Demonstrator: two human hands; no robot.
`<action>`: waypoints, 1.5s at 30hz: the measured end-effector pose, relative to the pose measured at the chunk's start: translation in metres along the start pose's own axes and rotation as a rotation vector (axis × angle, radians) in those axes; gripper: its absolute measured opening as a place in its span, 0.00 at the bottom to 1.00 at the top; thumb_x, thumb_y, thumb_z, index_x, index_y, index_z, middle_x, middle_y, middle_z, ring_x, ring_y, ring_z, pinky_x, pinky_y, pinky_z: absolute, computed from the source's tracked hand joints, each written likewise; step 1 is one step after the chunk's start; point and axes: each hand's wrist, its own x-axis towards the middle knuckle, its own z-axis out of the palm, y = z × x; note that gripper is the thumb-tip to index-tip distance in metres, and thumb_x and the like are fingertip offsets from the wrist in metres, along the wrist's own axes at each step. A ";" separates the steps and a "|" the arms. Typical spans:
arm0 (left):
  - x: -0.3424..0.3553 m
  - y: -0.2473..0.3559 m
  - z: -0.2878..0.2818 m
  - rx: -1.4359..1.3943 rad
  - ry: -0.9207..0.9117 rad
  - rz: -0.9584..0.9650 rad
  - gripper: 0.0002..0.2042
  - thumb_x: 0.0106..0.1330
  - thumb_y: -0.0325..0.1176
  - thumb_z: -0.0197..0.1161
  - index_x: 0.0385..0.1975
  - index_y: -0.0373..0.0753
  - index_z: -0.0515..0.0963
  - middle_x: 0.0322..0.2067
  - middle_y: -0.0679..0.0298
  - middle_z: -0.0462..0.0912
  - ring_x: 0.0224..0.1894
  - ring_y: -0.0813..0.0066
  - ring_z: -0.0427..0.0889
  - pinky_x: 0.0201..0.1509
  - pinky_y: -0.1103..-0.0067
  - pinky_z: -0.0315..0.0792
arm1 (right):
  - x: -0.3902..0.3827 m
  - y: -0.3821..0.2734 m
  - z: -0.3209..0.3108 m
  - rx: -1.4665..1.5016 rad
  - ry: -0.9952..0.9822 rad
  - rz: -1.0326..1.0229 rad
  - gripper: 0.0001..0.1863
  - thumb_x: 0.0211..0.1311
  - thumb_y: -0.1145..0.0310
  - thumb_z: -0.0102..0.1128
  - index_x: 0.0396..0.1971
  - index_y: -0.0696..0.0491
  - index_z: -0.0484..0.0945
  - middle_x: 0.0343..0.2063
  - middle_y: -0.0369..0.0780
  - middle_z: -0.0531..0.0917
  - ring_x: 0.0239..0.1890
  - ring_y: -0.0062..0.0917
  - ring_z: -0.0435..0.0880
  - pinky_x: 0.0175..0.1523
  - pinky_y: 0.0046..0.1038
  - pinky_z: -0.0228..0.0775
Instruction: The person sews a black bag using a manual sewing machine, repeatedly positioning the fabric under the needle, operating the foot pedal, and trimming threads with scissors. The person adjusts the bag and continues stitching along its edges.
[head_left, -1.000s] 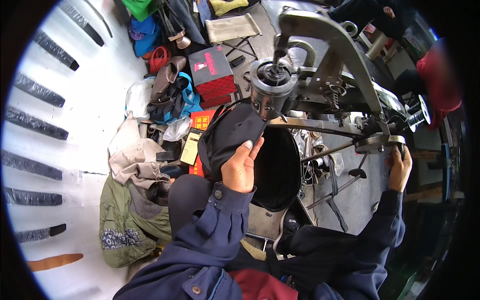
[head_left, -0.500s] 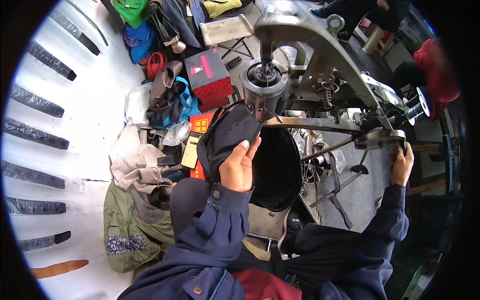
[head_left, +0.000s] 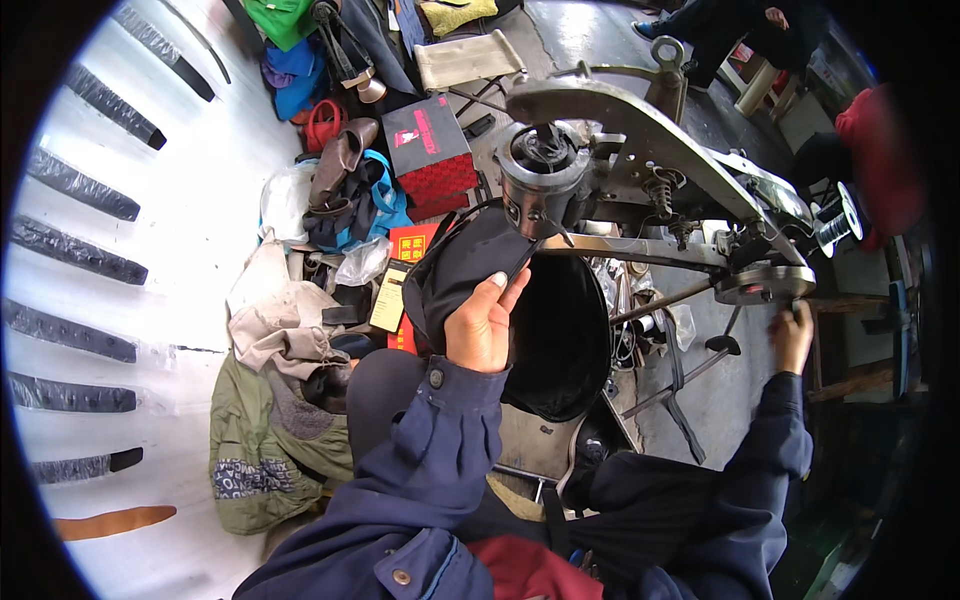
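My left hand (head_left: pixel 482 325) grips the edge of a black fabric bag (head_left: pixel 462 262), thumb on top and fingers underneath. The bag hangs with its dark mouth spread wide, and its upper edge lies under the round metal head of a hand-cranked sewing machine (head_left: pixel 545 190). At the machine's right end, my right hand (head_left: pixel 792 340) is curled against the rim of the handwheel (head_left: pixel 765 286). Its fingers are somewhat blurred, and the handle there is mostly hidden. A spool of pale thread (head_left: pixel 838 226) sits beyond the wheel.
Left of the bag lie a red-and-dark shoebox (head_left: pixel 430 150), brown boots (head_left: pixel 342 165), beige cloth (head_left: pixel 275 310) and a green garment (head_left: pixel 262 450). A folding stool (head_left: pixel 470 62) stands behind. Black strips hang on the white panel (head_left: pixel 190 300). Another person in red (head_left: pixel 885 160) is at the far right.
The handwheel has turned, and my right hand has moved down and slightly left with it. My left hand stays on the bag edge. The whole view has shifted slightly.
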 end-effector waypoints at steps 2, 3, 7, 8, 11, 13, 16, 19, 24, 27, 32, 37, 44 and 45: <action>0.001 0.001 -0.002 -0.013 -0.003 -0.004 0.13 0.67 0.22 0.56 0.49 0.26 0.79 0.49 0.52 0.84 0.56 0.58 0.82 0.69 0.65 0.71 | -0.018 0.021 0.031 -0.217 -0.208 0.169 0.06 0.66 0.70 0.59 0.37 0.55 0.76 0.20 0.35 0.77 0.18 0.20 0.75 0.23 0.24 0.67; 0.002 0.000 -0.003 -0.014 -0.003 -0.007 0.13 0.67 0.23 0.56 0.48 0.26 0.80 0.49 0.52 0.84 0.56 0.58 0.82 0.68 0.65 0.71 | -0.029 0.022 0.045 -0.313 -0.433 0.040 0.09 0.66 0.67 0.61 0.39 0.57 0.76 0.22 0.37 0.81 0.20 0.22 0.79 0.24 0.24 0.71; 0.002 0.000 -0.008 0.008 -0.005 0.000 0.12 0.68 0.23 0.56 0.47 0.26 0.80 0.48 0.51 0.85 0.56 0.58 0.82 0.68 0.65 0.71 | -0.047 -0.012 0.030 0.068 -0.487 -0.073 0.10 0.69 0.64 0.59 0.37 0.56 0.78 0.21 0.37 0.82 0.20 0.19 0.80 0.25 0.21 0.70; 0.002 0.001 -0.008 0.019 0.011 -0.014 0.12 0.68 0.23 0.56 0.47 0.26 0.80 0.48 0.51 0.85 0.56 0.58 0.82 0.68 0.65 0.71 | -0.035 -0.025 0.010 0.113 -0.436 -0.230 0.09 0.70 0.64 0.57 0.38 0.56 0.78 0.21 0.37 0.81 0.20 0.18 0.79 0.25 0.20 0.69; 0.004 0.000 -0.005 0.011 -0.006 -0.030 0.12 0.68 0.23 0.56 0.47 0.26 0.80 0.49 0.51 0.85 0.57 0.59 0.81 0.68 0.65 0.71 | 0.000 -0.022 -0.018 0.115 -0.084 -0.203 0.08 0.70 0.66 0.54 0.33 0.53 0.75 0.18 0.33 0.76 0.17 0.17 0.74 0.22 0.20 0.63; 0.004 -0.001 -0.004 -0.003 0.007 -0.037 0.12 0.68 0.23 0.56 0.47 0.27 0.80 0.48 0.51 0.85 0.57 0.59 0.81 0.68 0.65 0.71 | 0.007 0.002 -0.008 -0.011 -0.039 0.015 0.05 0.68 0.68 0.54 0.31 0.52 0.73 0.17 0.32 0.72 0.16 0.17 0.72 0.19 0.21 0.59; 0.004 -0.002 -0.004 -0.013 0.010 -0.024 0.12 0.68 0.24 0.56 0.47 0.26 0.80 0.49 0.51 0.84 0.58 0.59 0.81 0.68 0.65 0.71 | -0.021 0.031 0.041 -0.287 -0.379 0.051 0.09 0.68 0.65 0.58 0.36 0.56 0.75 0.19 0.38 0.80 0.18 0.21 0.79 0.21 0.24 0.68; 0.003 -0.002 -0.007 -0.013 -0.051 -0.023 0.12 0.71 0.23 0.54 0.49 0.25 0.78 0.51 0.54 0.82 0.58 0.62 0.79 0.69 0.65 0.71 | -0.048 0.007 0.045 -0.050 -0.618 0.008 0.14 0.70 0.60 0.59 0.36 0.57 0.76 0.21 0.38 0.83 0.21 0.21 0.82 0.26 0.24 0.73; 0.007 -0.001 -0.009 -0.010 -0.042 -0.039 0.12 0.70 0.23 0.56 0.49 0.26 0.78 0.51 0.55 0.83 0.57 0.62 0.80 0.68 0.65 0.71 | -0.007 -0.034 -0.022 0.087 -0.151 -0.238 0.11 0.70 0.60 0.58 0.34 0.53 0.78 0.20 0.32 0.78 0.20 0.16 0.76 0.29 0.18 0.68; 0.008 -0.002 -0.007 -0.020 -0.023 -0.041 0.12 0.68 0.24 0.57 0.47 0.26 0.79 0.50 0.53 0.83 0.57 0.60 0.80 0.68 0.65 0.72 | 0.009 0.014 -0.007 -0.048 -0.042 0.009 0.04 0.68 0.67 0.54 0.33 0.49 0.74 0.18 0.32 0.76 0.15 0.17 0.74 0.17 0.22 0.58; 0.005 -0.005 -0.004 -0.021 0.001 -0.025 0.12 0.68 0.24 0.57 0.47 0.26 0.80 0.50 0.52 0.83 0.57 0.59 0.81 0.68 0.66 0.72 | -0.025 0.076 0.059 -0.105 -0.426 -0.084 0.16 0.68 0.62 0.59 0.44 0.60 0.74 0.21 0.39 0.80 0.19 0.21 0.80 0.24 0.25 0.71; 0.001 -0.008 0.000 -0.017 0.014 -0.028 0.12 0.69 0.24 0.56 0.48 0.26 0.80 0.51 0.52 0.83 0.58 0.60 0.80 0.68 0.66 0.71 | -0.079 0.025 0.083 0.197 -0.339 0.397 0.24 0.64 0.46 0.64 0.40 0.54 0.76 0.21 0.36 0.80 0.21 0.20 0.81 0.24 0.22 0.69; -0.003 -0.014 0.004 -0.030 0.053 -0.005 0.14 0.70 0.26 0.56 0.51 0.27 0.78 0.51 0.54 0.83 0.57 0.61 0.81 0.66 0.67 0.72 | -0.163 -0.105 0.149 -0.085 -0.473 -0.841 0.12 0.61 0.68 0.66 0.39 0.59 0.77 0.34 0.41 0.81 0.35 0.31 0.81 0.44 0.28 0.71; -0.003 -0.013 0.005 -0.008 0.080 -0.030 0.14 0.70 0.26 0.56 0.52 0.27 0.78 0.51 0.55 0.83 0.56 0.61 0.81 0.65 0.67 0.72 | -0.168 -0.124 0.158 -0.016 -0.489 -0.868 0.13 0.59 0.68 0.67 0.40 0.60 0.77 0.36 0.43 0.80 0.40 0.35 0.80 0.48 0.31 0.71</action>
